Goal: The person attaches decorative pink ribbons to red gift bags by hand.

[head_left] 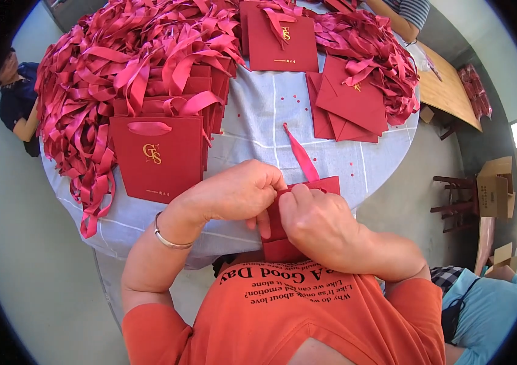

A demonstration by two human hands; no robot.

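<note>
A red paper gift bag (pixel 282 248) is held against the table's near edge, in front of my orange shirt. My left hand (pixel 234 191), with a silver bangle on the wrist, is closed at the bag's upper left edge. Beside it my right hand (pixel 319 222) is closed in a pinch on the bag's top edge, knuckles up. A pink ribbon (pixel 301 155) runs from the top of this bag onto the tablecloth beyond. My fingers hide where the ribbon meets the bag, and whether they also grip it.
Many red bags (pixel 158 161) with pink ribbon handles (pixel 97 79) are heaped at the left. More bags (pixel 352 100) lie at the right on the blue tablecloth (pixel 249 131), with small red dots (pixel 351 163). Other people sit around; a carton (pixel 494 188) stands at the far right.
</note>
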